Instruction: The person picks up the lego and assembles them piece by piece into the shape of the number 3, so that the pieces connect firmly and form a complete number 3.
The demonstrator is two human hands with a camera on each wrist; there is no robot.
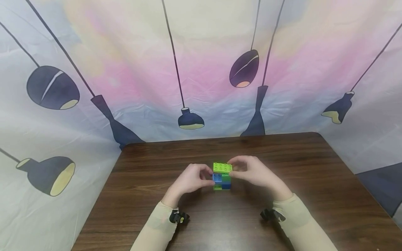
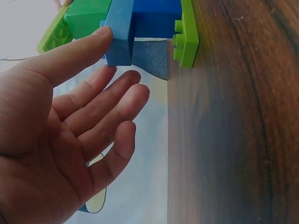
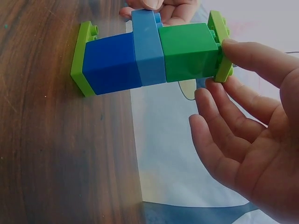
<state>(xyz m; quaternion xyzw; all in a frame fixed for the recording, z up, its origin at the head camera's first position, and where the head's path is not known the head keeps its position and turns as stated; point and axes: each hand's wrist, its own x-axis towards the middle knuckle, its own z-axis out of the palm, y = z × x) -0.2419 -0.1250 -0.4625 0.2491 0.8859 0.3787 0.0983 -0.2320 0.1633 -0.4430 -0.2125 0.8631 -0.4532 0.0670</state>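
A small stack of toy building bricks stands on the wooden table. Its base is a thin lime green brick (image 3: 80,65), with a dark blue brick (image 3: 113,63) on one end. A light blue brick (image 3: 149,51) lies across that, and a green brick (image 3: 189,53) sits above it. My right hand (image 1: 252,172) pinches the top lime green brick (image 1: 222,167) at its right end, thumb in front. This brick tilts slightly over the green one, whose studs show in the right wrist view. On the other side my left hand (image 1: 193,179) pinches the overhanging light blue brick's end.
The dark brown table (image 1: 150,164) runs back to a fabric backdrop (image 1: 213,69) printed with hanging lamps. Dark wrist cameras sit on the left wrist (image 1: 179,217) and the right wrist (image 1: 273,215).
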